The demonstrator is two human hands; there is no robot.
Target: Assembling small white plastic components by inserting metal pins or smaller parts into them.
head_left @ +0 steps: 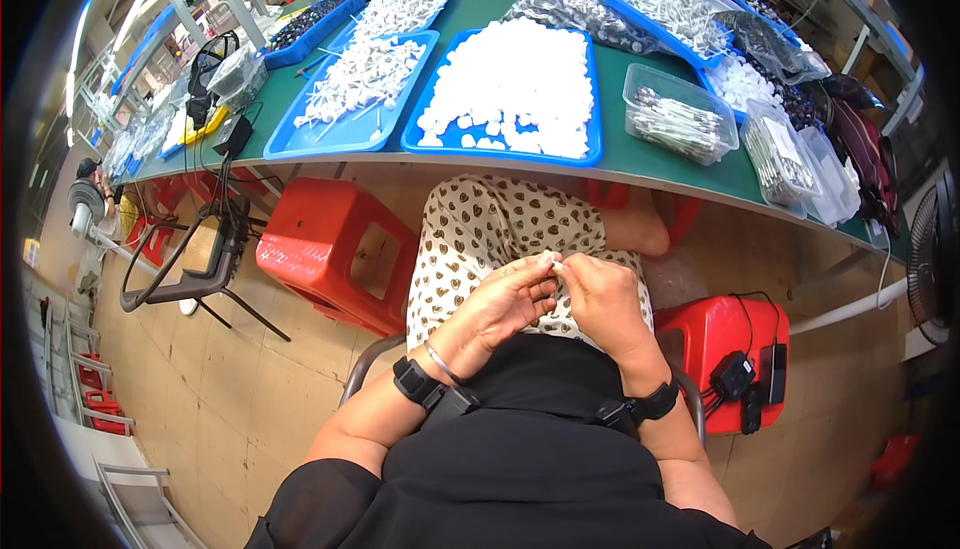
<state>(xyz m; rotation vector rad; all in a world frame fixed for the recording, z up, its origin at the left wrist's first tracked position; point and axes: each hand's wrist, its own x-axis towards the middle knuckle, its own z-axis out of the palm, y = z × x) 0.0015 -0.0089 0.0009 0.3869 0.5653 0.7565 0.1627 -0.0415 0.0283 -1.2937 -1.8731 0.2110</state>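
Note:
Above my lap, my left hand (508, 301) and my right hand (602, 301) meet at the fingertips. Between them is a small white piece (556, 262), pinched by thumb and forefinger on both sides; its exact kind is too small to make out. The other fingers of my left hand curl loosely, while those of my right hand are folded in. Beyond my knees, on the green table, a blue tray (598, 139) holds a heap of small white rounded pieces (515, 79). Left of it, another blue tray (300, 143) carries white pieces with thin stems (365, 79).
Clear plastic boxes (680, 129) of thin rods stand at the table's right. More trays and a bag of dark parts (590, 9) lie behind. Red stools (325, 249) flank me; the right stool (700, 334) bears black devices. A black fan (930, 259) stands far right.

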